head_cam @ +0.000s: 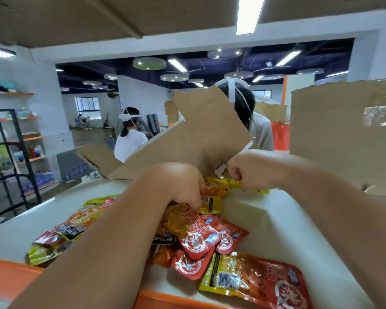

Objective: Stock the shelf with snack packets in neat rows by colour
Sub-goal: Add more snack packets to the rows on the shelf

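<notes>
A loose heap of snack packets lies on the white shelf board. Red packets sit in the middle and at the front right, and yellow-edged ones lie to the left under my forearm. My left hand reaches down into the heap, its fingers curled onto an orange-red packet and a yellow packet. My right hand, at the back of the shelf, pinches a yellow packet by its edge, just above the board.
Torn cardboard box flaps stand behind the heap, and a tall cardboard box stands at the right. The shelf has an orange front lip. Two people work beyond the boxes. A black metal rack stands at the left.
</notes>
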Tool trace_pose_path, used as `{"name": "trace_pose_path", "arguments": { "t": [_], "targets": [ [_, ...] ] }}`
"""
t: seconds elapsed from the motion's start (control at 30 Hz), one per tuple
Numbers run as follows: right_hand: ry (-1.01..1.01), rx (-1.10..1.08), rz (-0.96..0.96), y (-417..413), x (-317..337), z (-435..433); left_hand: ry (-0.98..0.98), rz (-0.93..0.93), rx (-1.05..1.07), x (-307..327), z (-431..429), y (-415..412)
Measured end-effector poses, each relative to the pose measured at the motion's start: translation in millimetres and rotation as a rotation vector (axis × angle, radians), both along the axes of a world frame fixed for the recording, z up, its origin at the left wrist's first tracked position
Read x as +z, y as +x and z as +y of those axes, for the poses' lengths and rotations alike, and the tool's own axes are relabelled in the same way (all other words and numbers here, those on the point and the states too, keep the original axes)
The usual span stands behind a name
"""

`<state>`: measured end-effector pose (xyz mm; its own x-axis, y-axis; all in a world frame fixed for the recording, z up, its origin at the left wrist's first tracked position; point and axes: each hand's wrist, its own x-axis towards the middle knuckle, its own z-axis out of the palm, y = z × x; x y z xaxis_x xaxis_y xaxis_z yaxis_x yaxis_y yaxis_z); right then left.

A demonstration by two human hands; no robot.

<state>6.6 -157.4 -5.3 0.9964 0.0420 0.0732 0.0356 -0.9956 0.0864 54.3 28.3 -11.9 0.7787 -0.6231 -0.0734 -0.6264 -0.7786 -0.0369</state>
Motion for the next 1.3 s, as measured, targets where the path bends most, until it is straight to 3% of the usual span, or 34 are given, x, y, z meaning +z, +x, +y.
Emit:
{"name": "trace_pose_path", "arguments": {
  "t": [0.17, 0.33, 0.5, 0.7, 0.9, 1.03, 1.13, 1.3],
  "targets": [
    [0.127, -0.022, 0.326, -4, -5, 9, 0.01, 0.024, -0.01, -1, -2, -3],
    [0.075, -0.009, 0.208, -3, -12, 5, -0.121, -0.039, 0.025, 3, 1, -6],
    [0.178, -0.054, 0.268, -8, -9, -2, -0.25, -0.106, 0.028, 7, 6, -4],
    [0.068, -0.165, 0.293, -17, -4, -13, -0.498, -0.123, -0.086, 12, 10, -1],
    [0.071, -0.257, 0.289, -22, -3, -25, -0.161, 0.038, -0.02, 8, 11, -2],
    [0.062, -0.268, 0.301, -20, -5, -22, -0.19, 0.003, 0.038, 3, 0, 0],
    [0.046, -0.269, 0.304, -19, -6, -18, -0.069, 0.042, 0.059, -5, -13, -6],
    [0.063, -0.278, 0.282, -19, -5, -18, -0.017, 0.022, -0.035, -8, -25, -24]
  ]
}}
